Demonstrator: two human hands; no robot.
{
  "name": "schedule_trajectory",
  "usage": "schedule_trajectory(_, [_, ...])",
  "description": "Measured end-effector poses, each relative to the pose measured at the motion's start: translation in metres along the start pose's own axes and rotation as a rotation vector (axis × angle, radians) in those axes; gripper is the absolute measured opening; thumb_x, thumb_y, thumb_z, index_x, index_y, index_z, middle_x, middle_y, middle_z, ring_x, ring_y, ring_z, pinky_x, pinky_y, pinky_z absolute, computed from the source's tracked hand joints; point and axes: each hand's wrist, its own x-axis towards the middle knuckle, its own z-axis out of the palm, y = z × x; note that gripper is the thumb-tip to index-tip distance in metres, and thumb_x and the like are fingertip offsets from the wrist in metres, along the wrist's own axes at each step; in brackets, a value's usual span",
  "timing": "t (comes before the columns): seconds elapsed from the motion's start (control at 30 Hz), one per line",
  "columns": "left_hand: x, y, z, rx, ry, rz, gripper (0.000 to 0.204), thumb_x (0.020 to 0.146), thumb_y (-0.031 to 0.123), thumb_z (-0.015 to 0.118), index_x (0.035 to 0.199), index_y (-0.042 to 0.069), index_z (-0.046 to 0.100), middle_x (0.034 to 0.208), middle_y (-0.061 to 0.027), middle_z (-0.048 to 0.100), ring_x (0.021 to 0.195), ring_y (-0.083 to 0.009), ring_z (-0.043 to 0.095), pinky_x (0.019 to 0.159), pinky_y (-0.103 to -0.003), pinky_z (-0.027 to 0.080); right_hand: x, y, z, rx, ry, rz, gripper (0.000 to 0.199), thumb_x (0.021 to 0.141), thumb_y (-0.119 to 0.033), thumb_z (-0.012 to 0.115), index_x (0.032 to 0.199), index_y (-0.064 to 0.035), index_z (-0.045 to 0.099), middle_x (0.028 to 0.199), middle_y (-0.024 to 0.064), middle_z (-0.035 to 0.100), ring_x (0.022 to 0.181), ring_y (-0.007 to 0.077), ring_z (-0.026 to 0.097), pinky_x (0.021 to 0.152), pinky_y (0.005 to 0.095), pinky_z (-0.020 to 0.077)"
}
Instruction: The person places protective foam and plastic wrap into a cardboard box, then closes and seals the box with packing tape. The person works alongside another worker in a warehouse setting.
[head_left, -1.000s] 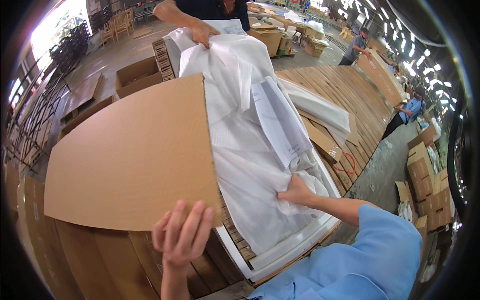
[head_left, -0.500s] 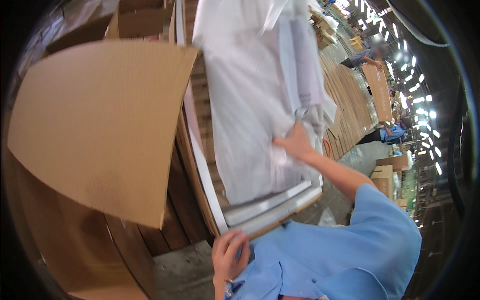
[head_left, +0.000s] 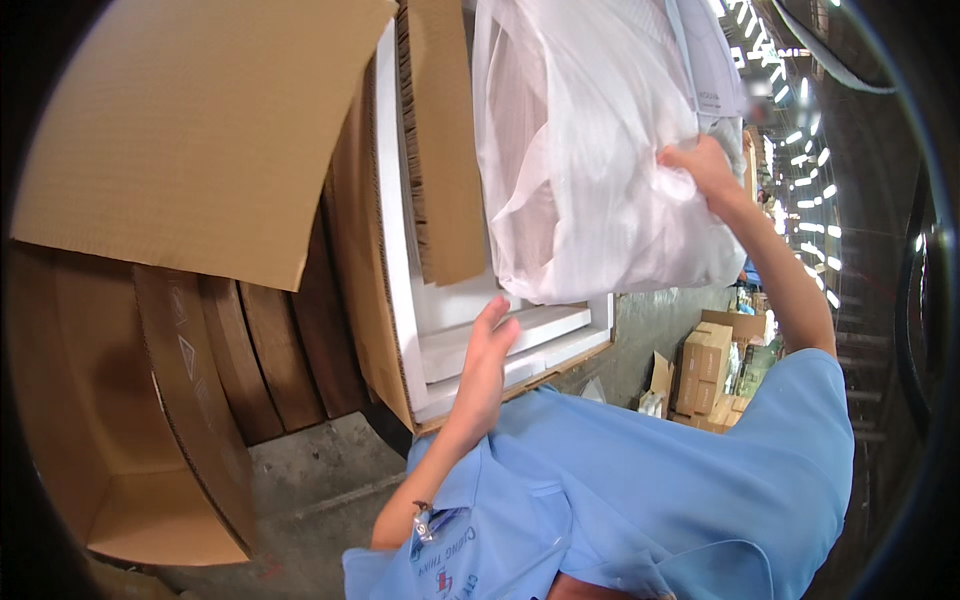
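My right hand [head_left: 708, 178] is closed on the loose film at the side of a large white plastic-wrapped bundle [head_left: 590, 190]. A folded printed sheet [head_left: 708, 60] lies against the bundle, above that hand. The bundle's near end is raised over an open cardboard box [head_left: 360, 270]. White foam [head_left: 510, 345] lines the box's near end. My left hand [head_left: 483, 375] reaches over this end with its fingers stretched out, just below the bundle, and holds nothing. Between the bundle and the left wall stands a brown cardboard strip [head_left: 445, 170].
A wide cardboard flap [head_left: 190, 130] spreads out on the left. Below it stands another open carton [head_left: 160, 510], beside dark brown slats [head_left: 270, 350]. Stacked cartons [head_left: 703, 370] sit on the floor to the right.
The bundle has tilted up and shifted right with my right hand, uncovering foam and the cardboard strip. My left hand has moved from the box's corner over its near end.
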Motion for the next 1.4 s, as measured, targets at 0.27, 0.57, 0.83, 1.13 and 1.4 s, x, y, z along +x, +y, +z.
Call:
schedule_trajectory(0.27, [0.117, -0.031, 0.072, -0.049, 0.174, -0.131, 0.089, 0.098, 0.073, 0.05, 0.156, 0.006, 0.038, 0.157, -0.0089, 0.036, 0.138, -0.0362, 0.044, 0.122, -0.051, 0.027, 0.043, 0.069, -0.059, -0.108, -0.084, 0.007, 0.058, 0.075, -0.025, 0.077, 0.119, 0.0098, 0.068, 0.104, 0.013, 0.074, 0.089, 0.0192, 0.071, 0.08, 0.0328, 0.055])
schedule_trajectory(0.57, [0.216, -0.067, 0.172, 0.369, -0.013, -0.078, 0.082, 0.105, 0.054, 0.054, 0.159, -0.005, 0.034, 0.163, -0.0187, 0.037, 0.148, -0.0276, 0.039, 0.122, -0.04, 0.029, 0.114, 0.232, -0.115, 0.091, 0.053, 0.037, 0.072, 0.068, -0.03, 0.079, 0.123, 0.0142, 0.064, 0.114, 0.0208, 0.072, 0.101, 0.0265, 0.071, 0.087, 0.0371, 0.0554])
schedule_trajectory(0.83, [0.199, -0.129, 0.245, 0.784, -0.293, 0.113, 0.08, 0.109, 0.045, 0.048, 0.164, -0.005, 0.018, 0.172, -0.0241, 0.017, 0.161, -0.0343, 0.013, 0.13, -0.042, 0.01, 0.127, 0.342, -0.143, 0.136, -0.021, 0.194, 0.075, 0.062, -0.032, 0.08, 0.119, 0.0147, 0.065, 0.112, 0.0219, 0.072, 0.097, 0.0268, 0.07, 0.086, 0.0363, 0.0549])
schedule_trajectory(1.13, [0.237, -0.27, 0.27, 0.763, 0.085, 0.013, 0.088, 0.105, 0.047, 0.053, 0.162, -0.008, 0.015, 0.17, -0.0272, 0.014, 0.159, -0.0367, 0.016, 0.128, -0.041, 0.016, 0.119, 0.468, -0.072, -0.078, -0.062, 0.06, 0.078, 0.059, -0.035, 0.084, 0.119, 0.0109, 0.063, 0.119, 0.0305, 0.069, 0.109, 0.0394, 0.068, 0.095, 0.0447, 0.0532])
schedule_trajectory(1.4, [0.302, -0.397, 0.245, 0.396, 0.66, -0.193, 0.084, 0.108, 0.053, 0.043, 0.165, 0.0, 0.014, 0.169, -0.02, 0.02, 0.157, -0.0316, 0.022, 0.125, -0.042, 0.022, 0.127, 0.557, 0.015, 0.019, -0.123, 0.001, 0.077, 0.06, -0.033, 0.085, 0.121, 0.0084, 0.062, 0.117, 0.0293, 0.069, 0.112, 0.0438, 0.066, 0.098, 0.0468, 0.053])
